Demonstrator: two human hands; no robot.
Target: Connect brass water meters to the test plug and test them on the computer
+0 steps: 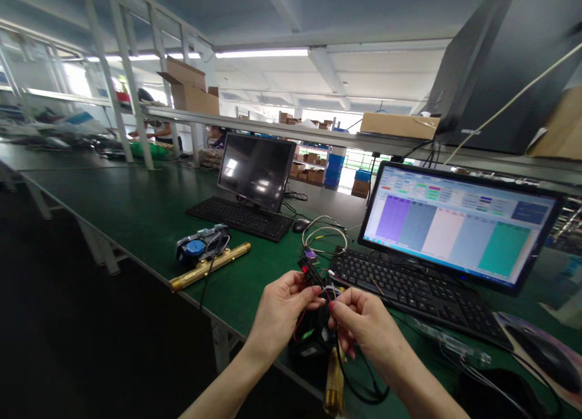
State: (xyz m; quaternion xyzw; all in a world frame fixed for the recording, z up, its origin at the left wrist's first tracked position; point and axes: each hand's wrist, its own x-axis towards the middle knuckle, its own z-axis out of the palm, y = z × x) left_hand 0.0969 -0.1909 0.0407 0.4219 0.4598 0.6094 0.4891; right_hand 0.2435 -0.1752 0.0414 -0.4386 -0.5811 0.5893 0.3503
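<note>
My left hand (284,307) is closed at the fingertips around a small black block with a red part (310,272). Close beside it, my right hand (364,319) pinches the end of a black cable (348,370), where thin wires come out between the two hands. The cable loops down below my right hand. Under both hands sits a black meter body (313,337) with a green mark, partly hidden by my fingers. A brass pipe (334,385) shows beneath it. A thin red wire hangs below my left fingers.
Left on the green bench (150,201) lies another brass pipe (218,266) beside a blue-capped meter (194,247). A keyboard (409,291) and lit monitor (459,225) stand right, a dark monitor (257,170) behind. A coiled cable (325,232) lies beyond my hands.
</note>
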